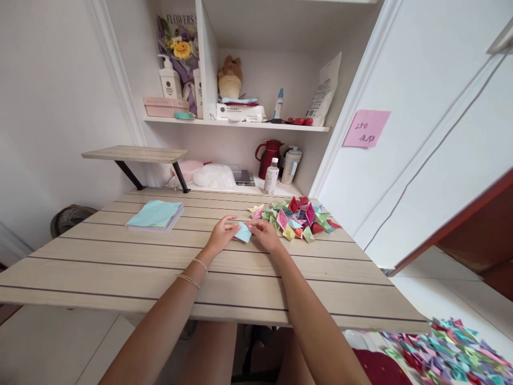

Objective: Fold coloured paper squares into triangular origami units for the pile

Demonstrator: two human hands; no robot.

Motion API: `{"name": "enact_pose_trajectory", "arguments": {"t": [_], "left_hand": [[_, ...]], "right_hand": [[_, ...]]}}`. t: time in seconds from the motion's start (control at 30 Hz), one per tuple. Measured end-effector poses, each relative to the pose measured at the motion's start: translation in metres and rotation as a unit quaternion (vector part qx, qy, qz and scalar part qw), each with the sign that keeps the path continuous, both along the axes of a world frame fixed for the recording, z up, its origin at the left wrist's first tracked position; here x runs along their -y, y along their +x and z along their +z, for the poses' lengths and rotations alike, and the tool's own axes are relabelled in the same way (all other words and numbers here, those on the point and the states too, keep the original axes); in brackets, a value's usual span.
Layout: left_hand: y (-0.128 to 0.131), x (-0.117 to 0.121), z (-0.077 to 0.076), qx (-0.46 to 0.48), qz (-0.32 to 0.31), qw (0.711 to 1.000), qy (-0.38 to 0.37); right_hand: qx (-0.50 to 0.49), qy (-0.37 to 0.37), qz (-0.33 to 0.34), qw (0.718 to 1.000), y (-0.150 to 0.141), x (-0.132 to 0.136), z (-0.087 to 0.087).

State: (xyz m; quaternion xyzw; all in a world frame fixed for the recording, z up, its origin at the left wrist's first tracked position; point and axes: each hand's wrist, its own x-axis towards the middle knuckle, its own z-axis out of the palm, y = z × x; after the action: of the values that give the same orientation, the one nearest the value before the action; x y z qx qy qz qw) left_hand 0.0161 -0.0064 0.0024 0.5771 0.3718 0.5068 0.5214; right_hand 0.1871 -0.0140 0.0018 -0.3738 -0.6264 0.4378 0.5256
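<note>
Between my two hands is a small piece of folded light blue paper (243,233), just above the striped wooden table. My left hand (223,235) pinches its left edge between thumb and fingers. On the other side my right hand (264,234) grips the upper right part of the same paper. Right behind my right hand lies a pile of folded paper boats (310,215) in red, pink, green, yellow and blue. A stack of square paper sheets (154,215), light blue on top, rests to the left of my hands.
A small raised shelf (136,153) stands at the table's back left. Behind the table are a bottle (271,176), a red jug (269,158) and a cup (291,166). Many more folded papers (452,350) lie on the floor at right. A pink note (366,128) hangs on the wall.
</note>
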Motion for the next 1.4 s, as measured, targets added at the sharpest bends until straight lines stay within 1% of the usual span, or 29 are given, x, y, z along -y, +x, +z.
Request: {"name": "enact_pose_trajectory", "arguments": {"t": [0.13,0.27,0.33,0.4,0.47,0.53,0.63,0.7,0.77,0.87,0.97,1.03,1.1,1.23,1.4], "left_hand": [[-0.002,0.000,0.001,-0.015,-0.013,1.000,-0.024],[-0.002,0.001,0.003,-0.029,-0.023,0.998,-0.049],[-0.002,0.002,0.003,-0.015,-0.017,0.997,-0.067],[-0.002,0.002,0.004,0.024,-0.005,0.996,-0.086],[-0.002,0.002,0.004,0.067,0.012,0.993,-0.095],[-0.002,0.001,0.004,0.103,0.035,0.990,-0.092],[-0.002,0.001,0.005,0.145,0.055,0.984,-0.084],[-0.002,0.001,0.004,0.158,0.045,0.983,-0.082],[-0.001,0.002,0.004,0.151,0.027,0.985,-0.081],[0.001,0.002,0.002,0.105,0.008,0.992,-0.076],[0.001,0.000,0.001,0.035,0.000,0.998,-0.057],[0.000,-0.001,0.002,0.005,0.006,0.999,-0.042],[-0.002,-0.002,0.004,0.008,0.011,0.999,-0.035],[-0.003,0.000,0.007,0.067,0.002,0.997,-0.041],[-0.002,0.002,0.008,0.098,0.006,0.994,-0.054]], "right_hand": [[0.059,0.026,-0.002,0.998,0.003,0.000,-0.001],[0.094,0.040,0.003,0.995,0.003,0.001,0.000],[0.098,0.045,-0.004,0.994,0.003,0.002,0.001],[0.068,0.035,-0.027,0.997,0.001,0.003,0.003],[0.013,0.012,-0.052,0.999,-0.002,0.004,0.004],[-0.019,-0.015,-0.059,0.998,-0.007,0.005,0.004],[-0.003,-0.030,-0.052,0.998,-0.014,0.007,0.002],[-0.006,-0.035,-0.055,0.998,-0.018,0.008,0.001],[-0.037,-0.054,-0.066,0.996,-0.020,0.008,0.001],[-0.082,-0.076,-0.087,0.990,-0.019,0.008,0.001],[-0.082,-0.066,-0.095,0.990,-0.014,0.008,0.003],[-0.071,-0.057,-0.091,0.992,-0.012,0.008,0.004],[-0.064,-0.046,-0.078,0.994,-0.011,0.007,0.005],[-0.077,-0.008,-0.046,0.996,-0.010,0.007,0.005],[-0.074,0.011,-0.044,0.996,-0.009,0.007,0.007]]}}
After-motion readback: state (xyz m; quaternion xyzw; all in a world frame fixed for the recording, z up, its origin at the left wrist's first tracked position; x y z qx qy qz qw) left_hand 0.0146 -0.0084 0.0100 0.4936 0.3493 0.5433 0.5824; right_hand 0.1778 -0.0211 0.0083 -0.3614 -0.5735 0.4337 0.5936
